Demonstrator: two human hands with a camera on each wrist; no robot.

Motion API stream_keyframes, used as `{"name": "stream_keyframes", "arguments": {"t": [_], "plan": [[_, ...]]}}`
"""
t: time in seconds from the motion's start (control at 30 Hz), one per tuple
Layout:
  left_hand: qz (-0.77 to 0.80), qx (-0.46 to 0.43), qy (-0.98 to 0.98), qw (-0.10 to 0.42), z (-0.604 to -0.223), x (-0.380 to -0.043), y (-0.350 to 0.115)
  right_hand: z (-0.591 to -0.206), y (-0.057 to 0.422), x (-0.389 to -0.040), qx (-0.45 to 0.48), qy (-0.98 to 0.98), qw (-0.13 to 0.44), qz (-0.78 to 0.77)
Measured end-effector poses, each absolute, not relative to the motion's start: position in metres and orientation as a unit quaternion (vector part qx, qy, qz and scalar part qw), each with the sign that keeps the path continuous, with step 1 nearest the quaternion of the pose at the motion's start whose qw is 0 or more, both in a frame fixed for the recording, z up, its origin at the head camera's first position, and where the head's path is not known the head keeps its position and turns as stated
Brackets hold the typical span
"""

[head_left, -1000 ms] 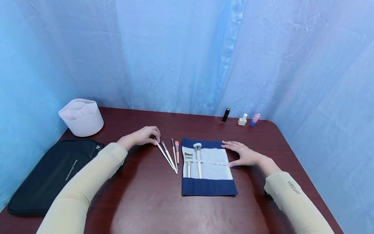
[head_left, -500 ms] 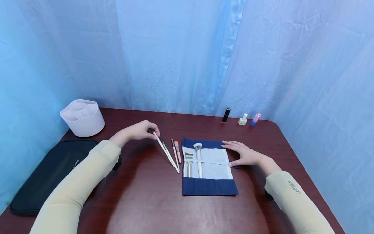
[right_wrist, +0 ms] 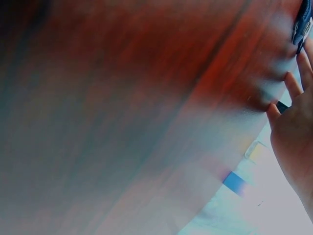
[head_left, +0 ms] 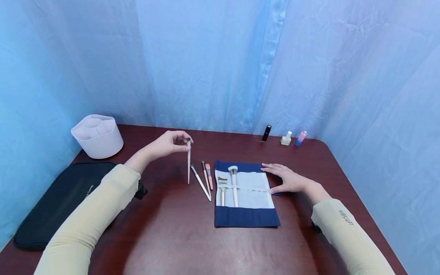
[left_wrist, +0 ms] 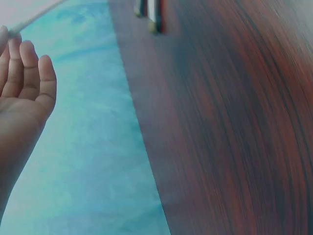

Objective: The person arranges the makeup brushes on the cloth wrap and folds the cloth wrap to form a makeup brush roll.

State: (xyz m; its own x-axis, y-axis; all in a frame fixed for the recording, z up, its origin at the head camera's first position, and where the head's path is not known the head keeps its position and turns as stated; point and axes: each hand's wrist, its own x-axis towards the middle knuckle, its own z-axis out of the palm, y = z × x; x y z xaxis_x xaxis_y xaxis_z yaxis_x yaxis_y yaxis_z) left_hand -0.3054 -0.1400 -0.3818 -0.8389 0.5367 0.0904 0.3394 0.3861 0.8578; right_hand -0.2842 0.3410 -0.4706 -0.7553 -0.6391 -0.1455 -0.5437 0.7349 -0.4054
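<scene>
My left hand (head_left: 169, 145) pinches a slim white makeup brush (head_left: 188, 164) between thumb and fingers, above the table; the brush hangs upright with its dark tip at the top. Beside it on the table lie a white-handled brush (head_left: 201, 184), a thin dark-tipped brush (head_left: 206, 175) and a pink brush (head_left: 209, 178). My right hand (head_left: 288, 179) rests with spread fingers on the right edge of a navy and white brush roll (head_left: 246, 217). Under the roll's strap sit a flat brush (head_left: 222, 193) and a fluffy white-tipped brush (head_left: 234, 187).
A white divided organizer (head_left: 97, 139) stands at the back left, with a black zip case (head_left: 62, 202) in front of it. At the back right stand a black tube (head_left: 266, 133), a nail polish bottle (head_left: 286, 138) and a pink-blue tube (head_left: 301, 138).
My left hand has lifted the white brush off the table and turned it from slanted to upright. The right hand stays on the roll's edge.
</scene>
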Motion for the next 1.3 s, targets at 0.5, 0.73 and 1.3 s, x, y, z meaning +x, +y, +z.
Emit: {"name": "stream_keyframes", "arguments": {"t": [0.5,0.73,1.3], "plan": [[0.61,0.212,0.761,0.059,-0.357,-0.289,-0.085,-0.463,0.333,-0.278,-0.328,0.92,0.138,-0.167],[0.638,0.218,0.738,0.016,-0.359,-0.293,-0.046,-0.465,0.331,-0.276,-0.335,0.917,0.135,-0.169],[0.662,0.192,0.724,-0.003,-0.406,-0.309,0.025,-0.466,0.332,-0.274,-0.317,0.925,0.134,-0.163]]}}
